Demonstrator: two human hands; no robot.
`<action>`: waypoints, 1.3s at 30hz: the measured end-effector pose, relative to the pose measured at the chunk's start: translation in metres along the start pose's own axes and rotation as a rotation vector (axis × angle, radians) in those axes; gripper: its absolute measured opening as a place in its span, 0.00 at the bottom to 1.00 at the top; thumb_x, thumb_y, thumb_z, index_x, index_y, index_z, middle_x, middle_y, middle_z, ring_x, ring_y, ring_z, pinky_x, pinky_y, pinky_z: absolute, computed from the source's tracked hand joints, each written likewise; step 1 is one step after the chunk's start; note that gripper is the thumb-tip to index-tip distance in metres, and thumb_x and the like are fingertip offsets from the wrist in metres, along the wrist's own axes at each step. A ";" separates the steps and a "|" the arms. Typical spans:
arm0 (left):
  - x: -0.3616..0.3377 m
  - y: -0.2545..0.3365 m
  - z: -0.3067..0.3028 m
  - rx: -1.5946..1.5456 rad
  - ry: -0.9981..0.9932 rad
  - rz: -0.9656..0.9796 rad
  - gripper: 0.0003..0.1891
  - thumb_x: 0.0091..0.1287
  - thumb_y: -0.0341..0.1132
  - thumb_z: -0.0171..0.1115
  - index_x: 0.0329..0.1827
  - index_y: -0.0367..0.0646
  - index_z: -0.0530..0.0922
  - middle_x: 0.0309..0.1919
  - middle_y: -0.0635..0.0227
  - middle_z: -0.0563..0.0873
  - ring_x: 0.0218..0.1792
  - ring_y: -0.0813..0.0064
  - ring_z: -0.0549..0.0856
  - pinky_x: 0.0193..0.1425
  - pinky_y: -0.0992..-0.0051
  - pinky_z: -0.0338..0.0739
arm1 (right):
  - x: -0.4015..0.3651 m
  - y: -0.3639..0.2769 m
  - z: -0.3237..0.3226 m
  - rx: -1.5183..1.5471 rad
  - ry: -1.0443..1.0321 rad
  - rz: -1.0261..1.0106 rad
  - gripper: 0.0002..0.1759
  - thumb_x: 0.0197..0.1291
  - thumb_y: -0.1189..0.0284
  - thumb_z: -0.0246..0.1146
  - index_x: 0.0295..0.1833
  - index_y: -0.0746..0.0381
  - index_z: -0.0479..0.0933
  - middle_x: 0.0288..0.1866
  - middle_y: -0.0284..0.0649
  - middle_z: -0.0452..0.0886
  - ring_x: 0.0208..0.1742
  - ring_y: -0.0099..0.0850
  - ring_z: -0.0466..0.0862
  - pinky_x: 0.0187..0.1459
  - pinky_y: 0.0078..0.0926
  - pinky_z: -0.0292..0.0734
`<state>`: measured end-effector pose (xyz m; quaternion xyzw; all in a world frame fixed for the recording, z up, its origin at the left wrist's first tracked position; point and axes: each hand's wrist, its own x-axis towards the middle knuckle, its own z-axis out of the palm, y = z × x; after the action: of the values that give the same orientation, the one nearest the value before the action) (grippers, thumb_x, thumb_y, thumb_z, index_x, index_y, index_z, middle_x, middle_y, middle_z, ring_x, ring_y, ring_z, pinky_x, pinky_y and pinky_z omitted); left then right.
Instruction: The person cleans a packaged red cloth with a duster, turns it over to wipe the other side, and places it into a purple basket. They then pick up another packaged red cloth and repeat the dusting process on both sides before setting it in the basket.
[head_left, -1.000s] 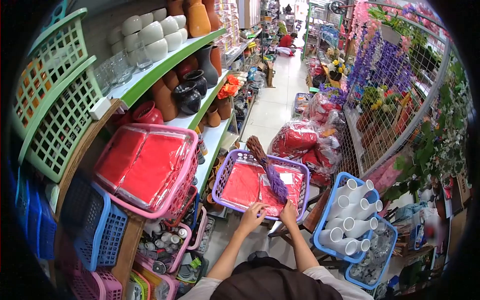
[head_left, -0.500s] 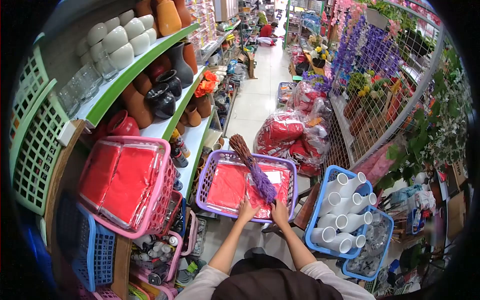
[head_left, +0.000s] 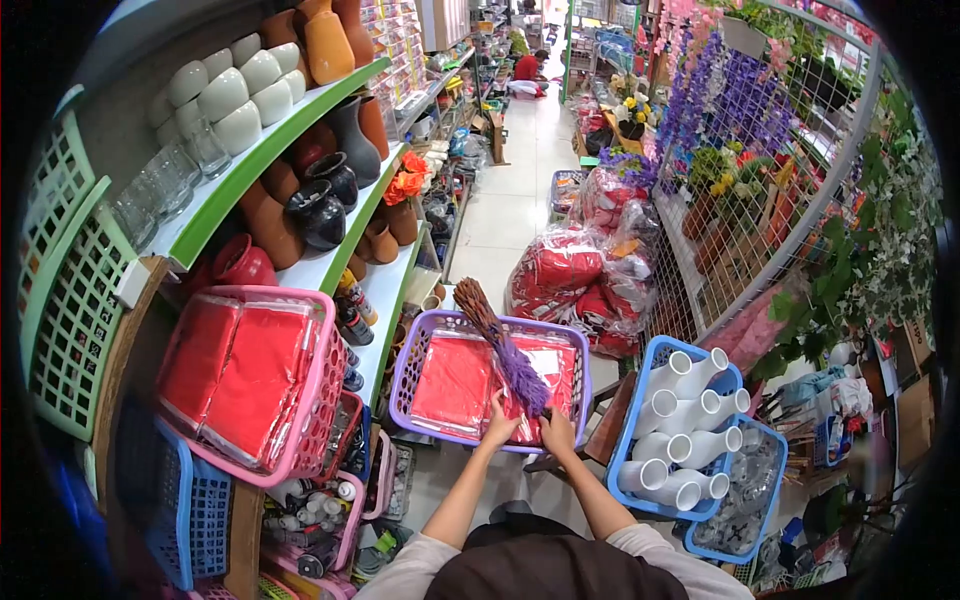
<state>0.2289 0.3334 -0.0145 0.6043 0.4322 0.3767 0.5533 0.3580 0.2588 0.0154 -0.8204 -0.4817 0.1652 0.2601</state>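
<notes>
A purple plastic basket (head_left: 400, 385) stands in front of me with flat red packets in clear plastic inside. Across the right-hand red packet (head_left: 566, 368) lies a bunch of dried purple flowers (head_left: 522, 376), its brown stems over the far rim. My left hand (head_left: 499, 424) is closed on the near edge of that packet, thumb on top. At the same edge, just right of it, my right hand (head_left: 557, 431) grips close below the flower heads. Parts of the fingers of both hands are hidden by the packet.
To the left, a pink basket (head_left: 325, 385) holds more red packets beside shelves of pots and vases (head_left: 320, 212). A blue basket (head_left: 625, 440) of white vases stands at right. Bagged red goods (head_left: 560, 270) sit beyond, by a wire rack (head_left: 690, 270). A person in red (head_left: 528, 67) is far down the aisle.
My hands have shifted slightly; the left has come up over the packet's near edge. The flower bunch still lies across the basket. The view has moved a little.
</notes>
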 end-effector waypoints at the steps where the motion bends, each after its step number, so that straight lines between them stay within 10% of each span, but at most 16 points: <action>1: -0.005 0.015 -0.004 0.004 -0.036 -0.100 0.43 0.44 0.20 0.64 0.64 0.44 0.50 0.59 0.55 0.61 0.62 0.61 0.61 0.65 0.69 0.57 | 0.001 0.000 -0.002 0.065 -0.030 0.035 0.18 0.54 0.63 0.58 0.46 0.62 0.71 0.41 0.49 0.79 0.45 0.44 0.78 0.46 0.41 0.69; 10: -0.023 0.110 -0.065 -0.282 -0.112 -0.096 0.40 0.46 0.13 0.55 0.65 0.49 0.56 0.65 0.63 0.58 0.68 0.67 0.56 0.58 0.75 0.67 | 0.027 -0.042 -0.042 0.734 -0.120 0.061 0.10 0.46 0.72 0.61 0.35 0.65 0.73 0.19 0.37 0.73 0.19 0.27 0.73 0.22 0.26 0.68; 14: -0.019 0.150 -0.107 -0.354 -0.154 -0.037 0.41 0.47 0.18 0.61 0.66 0.51 0.56 0.67 0.66 0.56 0.70 0.56 0.50 0.67 0.64 0.55 | 0.063 -0.082 -0.060 0.928 0.006 -0.126 0.11 0.49 0.69 0.66 0.33 0.65 0.75 0.18 0.32 0.73 0.16 0.19 0.69 0.17 0.20 0.63; 18: -0.035 0.199 -0.147 -0.353 -0.126 0.136 0.42 0.46 0.22 0.66 0.67 0.48 0.56 0.67 0.67 0.57 0.69 0.68 0.52 0.69 0.68 0.51 | 0.088 -0.103 -0.085 0.908 0.168 -0.263 0.12 0.46 0.67 0.70 0.29 0.59 0.74 0.16 0.26 0.68 0.12 0.16 0.63 0.14 0.16 0.55; 28: -0.068 0.210 -0.188 -0.865 -0.205 0.229 0.47 0.39 0.27 0.66 0.68 0.40 0.55 0.63 0.59 0.65 0.63 0.63 0.66 0.67 0.66 0.58 | 0.050 -0.178 -0.151 1.301 -0.380 -0.122 0.10 0.51 0.73 0.65 0.24 0.60 0.70 0.11 0.26 0.64 0.08 0.16 0.60 0.11 0.16 0.49; 33: -0.047 0.167 -0.172 -1.331 -0.017 0.436 0.34 0.62 0.58 0.40 0.65 0.41 0.61 0.62 0.60 0.67 0.61 0.62 0.67 0.65 0.60 0.58 | 0.033 -0.195 -0.141 1.437 -0.259 -0.025 0.12 0.47 0.79 0.65 0.29 0.61 0.67 0.14 0.27 0.65 0.09 0.17 0.60 0.11 0.17 0.52; 36: -0.051 0.185 -0.130 -1.242 0.020 0.444 0.29 0.67 0.52 0.39 0.65 0.43 0.58 0.60 0.65 0.69 0.62 0.62 0.66 0.64 0.59 0.62 | 0.024 -0.202 -0.131 1.537 -0.196 0.036 0.13 0.48 0.81 0.62 0.22 0.59 0.64 0.10 0.27 0.62 0.07 0.18 0.58 0.11 0.17 0.50; 38: -0.045 0.185 -0.097 -1.552 -0.533 0.796 0.27 0.69 0.50 0.37 0.65 0.41 0.58 0.60 0.61 0.68 0.61 0.62 0.67 0.66 0.59 0.61 | 0.015 -0.204 -0.132 1.544 -0.190 0.049 0.13 0.48 0.82 0.60 0.23 0.59 0.62 0.11 0.27 0.62 0.07 0.17 0.58 0.10 0.17 0.50; 39: -0.052 0.185 -0.090 -1.552 -0.430 0.721 0.27 0.69 0.51 0.36 0.66 0.44 0.56 0.62 0.60 0.66 0.62 0.61 0.66 0.67 0.60 0.58 | 0.014 -0.201 -0.128 1.504 -0.192 0.024 0.12 0.47 0.83 0.61 0.25 0.59 0.63 0.11 0.27 0.63 0.08 0.17 0.58 0.10 0.17 0.50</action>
<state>0.1469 0.3132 0.1795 0.2155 -0.2760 0.5936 0.7246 0.2900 0.3173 0.2363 -0.4090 -0.2509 0.5227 0.7046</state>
